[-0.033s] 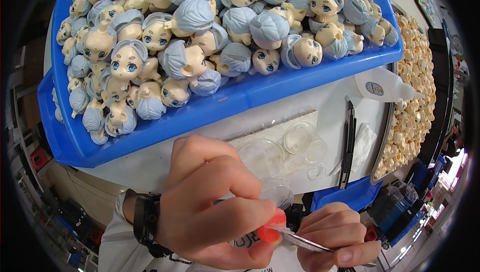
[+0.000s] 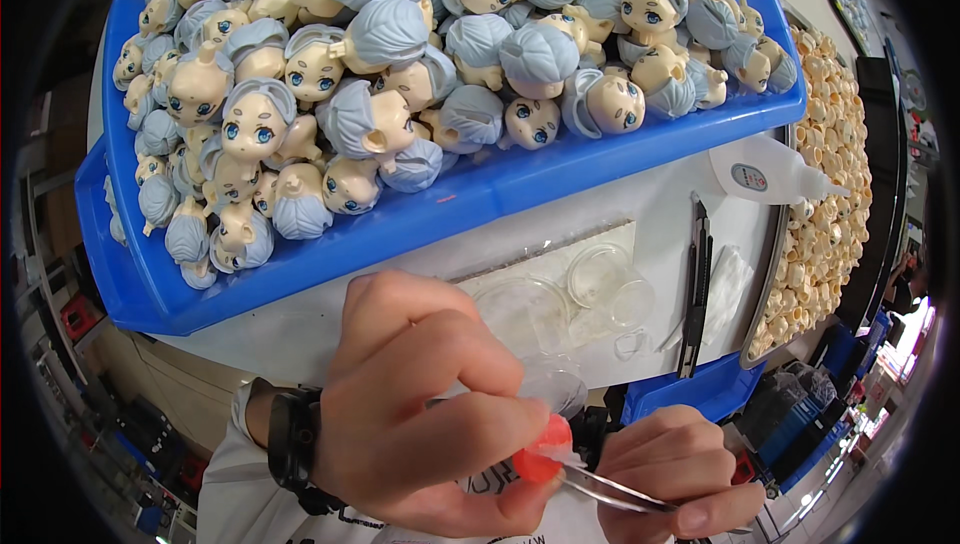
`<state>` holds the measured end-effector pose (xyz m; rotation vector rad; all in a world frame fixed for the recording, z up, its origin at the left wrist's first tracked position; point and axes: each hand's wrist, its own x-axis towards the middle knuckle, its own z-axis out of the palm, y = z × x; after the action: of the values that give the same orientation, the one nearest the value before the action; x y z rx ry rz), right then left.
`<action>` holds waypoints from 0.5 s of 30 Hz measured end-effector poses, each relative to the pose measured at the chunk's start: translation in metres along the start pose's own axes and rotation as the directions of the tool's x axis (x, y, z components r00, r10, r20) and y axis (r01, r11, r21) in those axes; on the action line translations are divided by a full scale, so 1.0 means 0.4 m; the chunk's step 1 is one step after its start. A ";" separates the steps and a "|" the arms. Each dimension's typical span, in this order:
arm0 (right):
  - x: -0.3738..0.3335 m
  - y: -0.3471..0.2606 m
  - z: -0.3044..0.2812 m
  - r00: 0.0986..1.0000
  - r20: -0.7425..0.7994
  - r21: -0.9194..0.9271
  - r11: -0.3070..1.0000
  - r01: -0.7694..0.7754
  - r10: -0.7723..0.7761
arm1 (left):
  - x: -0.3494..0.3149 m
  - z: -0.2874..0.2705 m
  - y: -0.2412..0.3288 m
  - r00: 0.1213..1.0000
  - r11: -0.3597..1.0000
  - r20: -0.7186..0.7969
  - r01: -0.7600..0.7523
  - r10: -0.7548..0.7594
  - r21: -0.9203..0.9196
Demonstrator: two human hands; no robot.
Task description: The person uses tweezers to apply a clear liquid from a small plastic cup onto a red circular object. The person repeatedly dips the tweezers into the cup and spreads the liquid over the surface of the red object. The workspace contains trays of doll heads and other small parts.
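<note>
My left hand, with a dark watch on the wrist, pinches a small red rounded piece between thumb and fingers. Most of that piece is covered by the fingers. In my right hand is a pair of thin metal tweezers. Their tips meet the right side of the red piece, where a bit of whitish material shows; what it is I cannot make out. A gap shows between the two tweezer arms.
Doll heads with pale blue hair fill a blue bin beyond my hands. Clear plastic cups stand on a board. To the right lie a black utility knife, a white squeeze bottle and a tray of beige parts.
The tweezer arms have spread slightly apart at the red piece. Both hands stay almost in the same place.
</note>
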<state>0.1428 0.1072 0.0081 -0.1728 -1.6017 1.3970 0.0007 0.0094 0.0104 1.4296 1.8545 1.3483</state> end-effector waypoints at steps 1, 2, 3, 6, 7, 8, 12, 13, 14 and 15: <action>-0.004 -0.014 -0.026 0.993 0.114 -0.018 1.000 0.021 -0.019 | 0.005 0.003 0.001 1.000 0.999 0.005 -0.025 0.025 -0.022; 0.002 -0.003 -0.041 0.972 0.234 0.015 1.000 0.019 -0.022 | 0.000 0.005 0.000 1.000 1.000 -0.005 -0.005 0.005 -0.002; -0.005 0.004 -0.040 0.973 0.230 0.019 1.000 0.011 -0.015 | -0.006 0.007 -0.001 1.000 1.000 -0.015 0.013 -0.013 0.015; -0.007 0.018 -0.028 0.972 0.234 0.011 1.000 -0.003 0.000 | -0.017 0.012 -0.005 0.999 0.999 -0.027 0.022 -0.021 0.037; 0.001 0.019 -0.024 0.969 0.248 0.001 1.000 -0.003 0.003 | -0.015 0.012 -0.008 1.000 0.999 -0.025 0.011 -0.011 0.031; 0.005 0.022 -0.022 0.967 0.255 0.007 1.000 0.003 -0.005 | -0.015 0.010 -0.007 1.000 0.999 -0.026 0.016 -0.015 0.032; 0.011 0.023 -0.023 0.960 0.275 0.005 0.999 0.044 -0.044 | -0.010 0.010 -0.008 0.999 1.000 -0.043 0.007 -0.007 -0.009; 0.017 0.014 -0.022 0.956 0.290 -0.014 0.999 0.044 -0.038 | -0.007 0.011 -0.009 0.999 0.999 -0.049 -0.005 0.003 -0.033; 0.018 0.011 -0.018 0.959 0.283 -0.024 0.999 0.029 -0.021 | -0.008 0.012 -0.006 0.997 0.998 -0.062 0.031 -0.034 -0.046; 0.019 0.007 -0.014 0.961 0.275 -0.035 0.999 0.014 -0.004 | -0.008 0.013 0.000 0.995 0.996 -0.074 0.065 -0.069 -0.060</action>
<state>0.1415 0.1172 0.0093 0.0090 -1.8543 1.4326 0.0061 0.0089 0.0074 1.2923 1.8780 1.4301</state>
